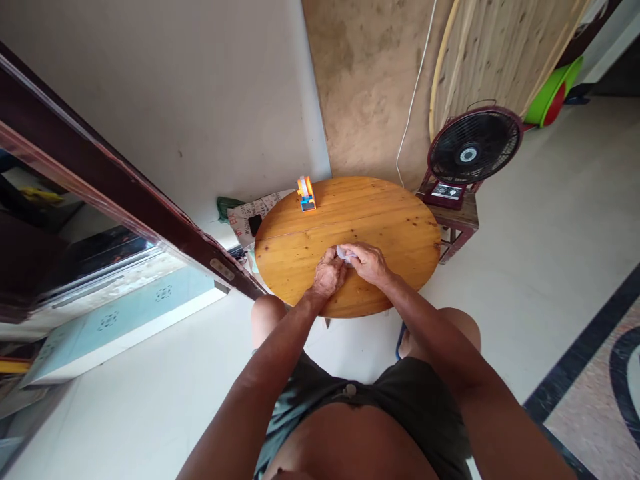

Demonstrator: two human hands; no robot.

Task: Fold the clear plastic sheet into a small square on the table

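Over the near middle of the oval wooden table [295, 257], my two hands meet around a small pale, whitish-lilac piece [344, 253] that looks thin and soft; its kind is too small to make out. My right hand [369, 262] pinches it from the right between thumb and fingers. From the other side my left hand [330, 272] is closed on its left part, and the fingers hide much of it. Farther back on the tabletop stands a small orange and blue object [307, 195], apart from both hands.
A fan [469, 155] stands on a small wooden stool [463, 215] at the table's right. Behind the table are the wall and a hanging white cord [414, 93]. On the left, a dark phone-like slab [255, 225] lies on a printed sack [245, 217], near a door frame [150, 193].
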